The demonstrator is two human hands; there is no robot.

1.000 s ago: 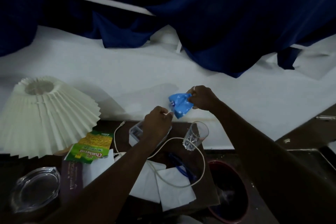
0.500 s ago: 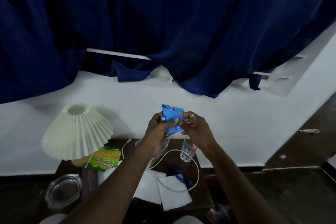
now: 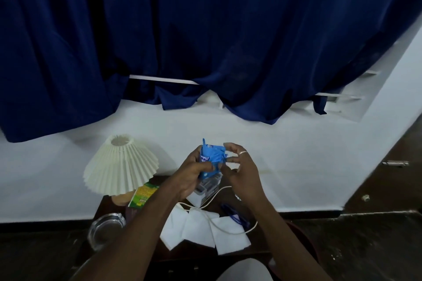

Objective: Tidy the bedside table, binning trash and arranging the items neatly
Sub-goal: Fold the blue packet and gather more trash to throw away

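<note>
We see both hands raised above the table, working a blue wrapper. Left hand is closed around the wrapper's lower part, fingers curled over it, thumb pressed on the front; the wrapper is crumpled and stands upright out of the fist, white print showing. Right hand is just beside it on the right, fingers loosely bent and partly spread; fingertips meet the wrapper's right edge, a light pinch rather than a full grasp. A ring sits on one right finger. The wrapper is held in the air above the back of the table, in front of the white wall, not resting on anything. Below the hands we see a clear plastic box on the table, a white cable looping past it and over white tissues spread on the front part. A blue pen-like item lies right of the tissues, partly hidden by the right forearm. Left side: pleated lamp, green-yellow packet leaning by its base, glass ashtray at the front left corner. A dark red bin shows beside the table's right edge, mostly hidden by the arm. Dark blue curtain hangs behind.
</note>
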